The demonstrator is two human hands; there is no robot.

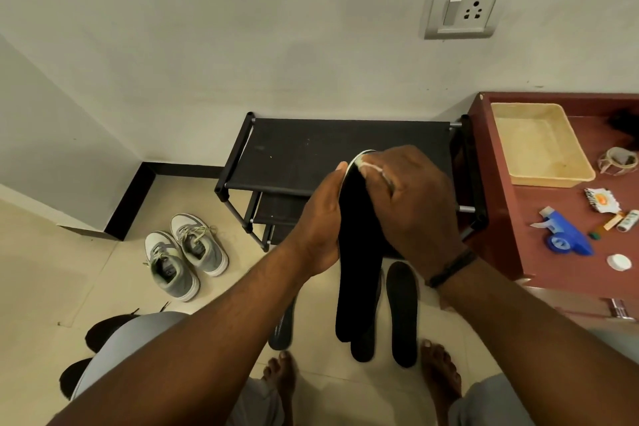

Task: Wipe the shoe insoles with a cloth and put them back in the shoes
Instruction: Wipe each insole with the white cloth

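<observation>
My left hand (321, 218) grips a long black insole (358, 252) from its left side and holds it upright over the floor. My right hand (411, 204) presses a small white cloth (371, 168) against the insole's top end, with only a strip of the cloth showing between the fingers. Three more black insoles lie on the tiled floor below: one at the left (281, 325), one in the middle (364, 339) partly behind the held insole, one at the right (403, 311). A pair of grey and white sneakers (186, 261) stands on the floor to the left.
A black shoe rack (294, 152) stands against the wall behind my hands. A red-brown table (553, 218) at the right carries a yellow tray (539, 145), a blue tape dispenser (563, 235) and small items. Dark shoes (103, 328) sit by my left knee. My bare feet are below.
</observation>
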